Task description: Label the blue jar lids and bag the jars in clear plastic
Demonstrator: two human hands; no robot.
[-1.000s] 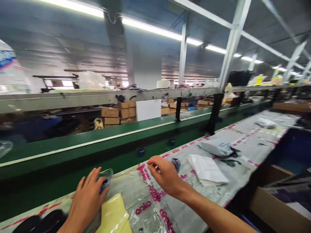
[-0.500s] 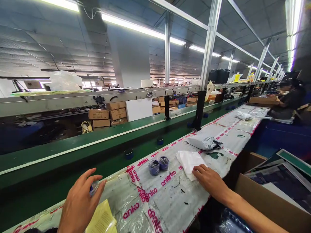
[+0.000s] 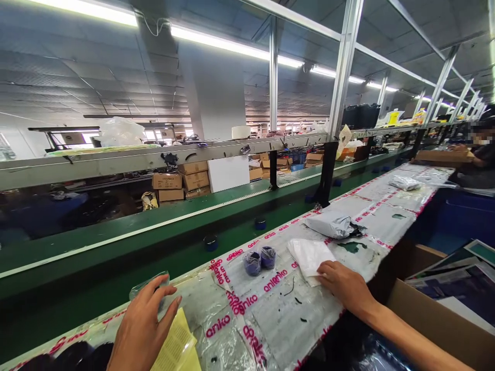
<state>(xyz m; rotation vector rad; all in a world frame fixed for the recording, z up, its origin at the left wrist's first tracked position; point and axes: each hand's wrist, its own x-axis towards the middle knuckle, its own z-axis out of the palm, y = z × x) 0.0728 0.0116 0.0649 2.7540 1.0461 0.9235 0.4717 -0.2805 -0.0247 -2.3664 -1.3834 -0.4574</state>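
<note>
My left hand (image 3: 145,324) lies at the near left of the bench, fingers spread over a clear plastic packet (image 3: 149,283), beside a yellow sheet (image 3: 176,345). My right hand (image 3: 344,283) reaches right and rests on a stack of white sheets (image 3: 309,255), fingers curled at its near edge. Two small blue wrapped items (image 3: 259,259) sit side by side on the bench between my hands. The bench is covered in plastic film (image 3: 278,304) with pink "anko" print.
A crumpled grey bag (image 3: 332,225) lies beyond the white sheets. A green conveyor (image 3: 116,239) runs along the far side of the bench. An open cardboard box (image 3: 444,319) stands at the right. Another person (image 3: 477,159) works at the far right.
My right hand left the two blue items on the bench and moved right onto the white sheets. My left hand stayed on the clear packet and flattened. The camera turned right.
</note>
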